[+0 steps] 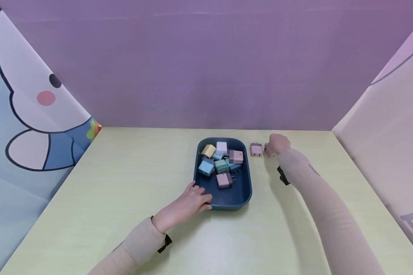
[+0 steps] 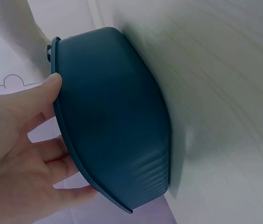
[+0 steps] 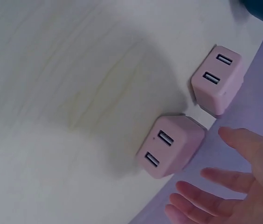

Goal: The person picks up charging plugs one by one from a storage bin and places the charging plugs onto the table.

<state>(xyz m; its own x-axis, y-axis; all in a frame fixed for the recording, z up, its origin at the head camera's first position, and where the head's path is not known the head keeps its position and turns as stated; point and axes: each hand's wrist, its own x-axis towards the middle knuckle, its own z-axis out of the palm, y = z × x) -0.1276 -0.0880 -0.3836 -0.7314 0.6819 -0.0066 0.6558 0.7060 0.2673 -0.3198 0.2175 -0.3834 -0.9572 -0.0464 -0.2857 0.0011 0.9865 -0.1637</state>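
My left hand [image 1: 190, 201] grips the near left corner of a dark blue plastic bin [image 2: 113, 102], its thumb on the rim in the left wrist view. Inside the bin lie several USB wall chargers, among them a yellow one [image 1: 208, 150], a green one [image 1: 221, 166] and a pink one [image 1: 223, 180]. To the bin's right stands a pink two-port charger [image 1: 256, 149], prongs facing the far wall. My right hand [image 1: 278, 144] is beside a second pink charger [image 3: 169, 144], with loosely spread fingers and nothing held in the right wrist view.
The pale wooden table [image 1: 130, 168] runs back to a purple wall [image 1: 206, 68]. A cartoon-printed panel [image 1: 38, 84] borders it on the left, and a pale printed panel [image 1: 392, 133] on the right.
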